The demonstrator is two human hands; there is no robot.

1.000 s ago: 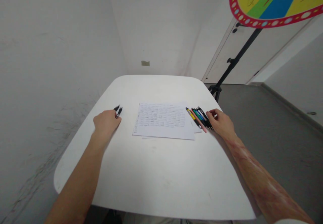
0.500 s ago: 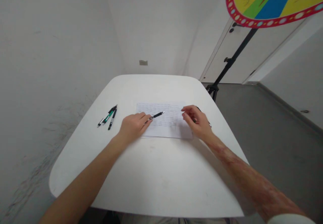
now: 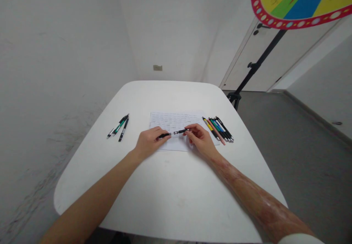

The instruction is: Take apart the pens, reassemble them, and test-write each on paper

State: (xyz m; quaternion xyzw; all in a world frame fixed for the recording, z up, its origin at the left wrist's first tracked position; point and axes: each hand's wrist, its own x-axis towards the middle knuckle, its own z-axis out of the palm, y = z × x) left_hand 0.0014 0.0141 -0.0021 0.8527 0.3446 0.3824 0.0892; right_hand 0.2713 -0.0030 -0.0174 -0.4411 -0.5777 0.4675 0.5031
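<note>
Gripping a black pen-like piece (image 3: 164,135) in the left hand (image 3: 150,141) and a slimmer black piece (image 3: 182,131) in the right hand (image 3: 200,140), held nearly end to end at mid-frame over written sheets (image 3: 176,119); flanked by loose pens (image 3: 124,128) at centre left, aligned pens (image 3: 218,128) at centre right.

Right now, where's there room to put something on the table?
The white rounded tabletop is bare behind the white handwritten paper and in front, between the forearms. It's crowded around the left hand and right hand over the paper, and at the slim coloured pens either side.
</note>
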